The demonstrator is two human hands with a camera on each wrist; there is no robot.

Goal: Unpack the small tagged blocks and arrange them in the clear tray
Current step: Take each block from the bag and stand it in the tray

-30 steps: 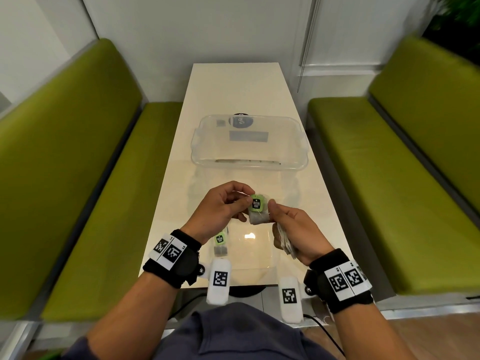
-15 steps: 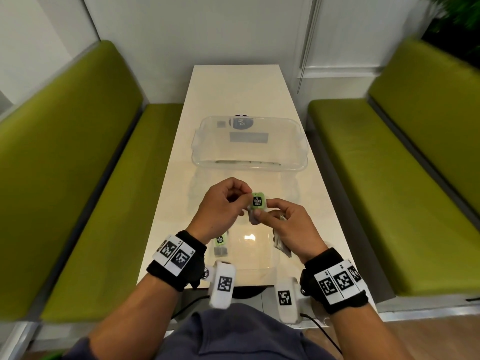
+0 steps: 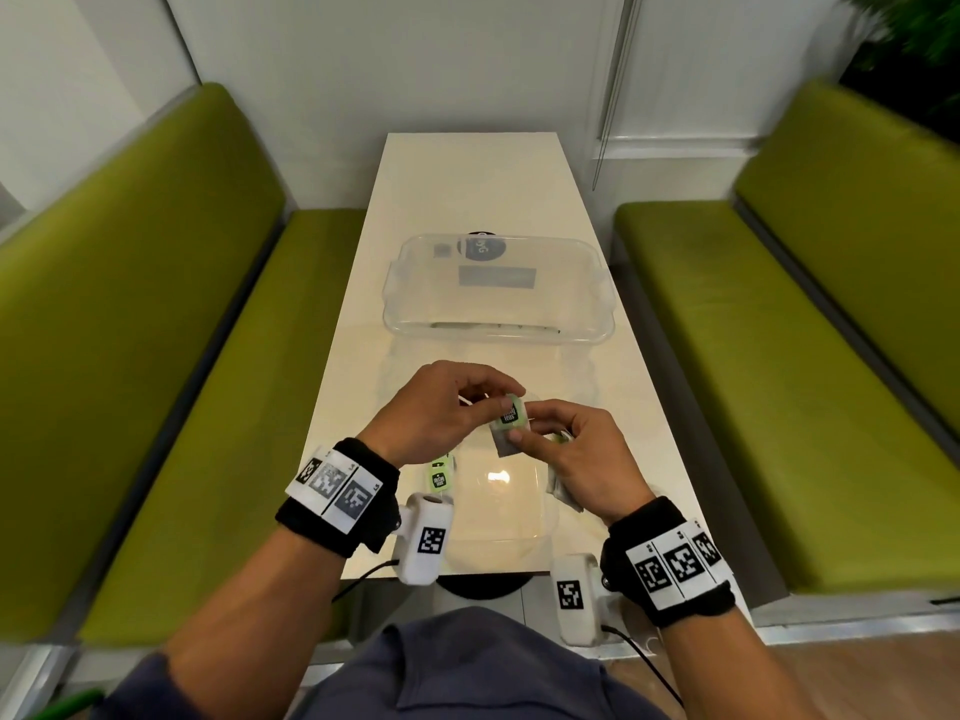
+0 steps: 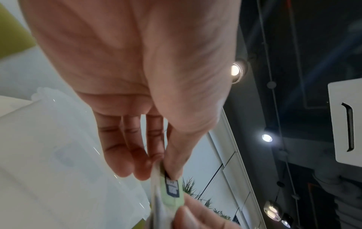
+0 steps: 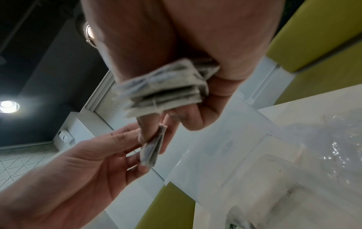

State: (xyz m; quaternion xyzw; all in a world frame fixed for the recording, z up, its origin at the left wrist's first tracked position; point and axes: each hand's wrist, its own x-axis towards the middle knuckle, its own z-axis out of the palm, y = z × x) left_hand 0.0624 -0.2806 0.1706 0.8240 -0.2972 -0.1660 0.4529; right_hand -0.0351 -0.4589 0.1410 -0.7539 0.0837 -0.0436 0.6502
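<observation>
A small grey block with a green tag (image 3: 510, 419) is held above the table between both hands. My left hand (image 3: 493, 403) pinches the green tag (image 4: 172, 188) between thumb and finger. My right hand (image 3: 523, 432) pinches the grey block (image 5: 152, 149) with thumb and fingertips. That hand also keeps a stack of several grey blocks (image 5: 164, 91) tucked in its palm. Another tagged block (image 3: 439, 478) lies on the table by my left wrist. The clear tray (image 3: 493, 337) stands further back on the table; its contents are hard to make out.
A crumpled clear wrapper (image 3: 498, 496) lies on the cream table (image 3: 472, 189) under my hands. Green benches (image 3: 171, 356) run along both sides. The table's near edge is just behind my wrists.
Both hands have risen slightly and drawn closer together around the tagged block. My right thumb has come down onto the grey block.
</observation>
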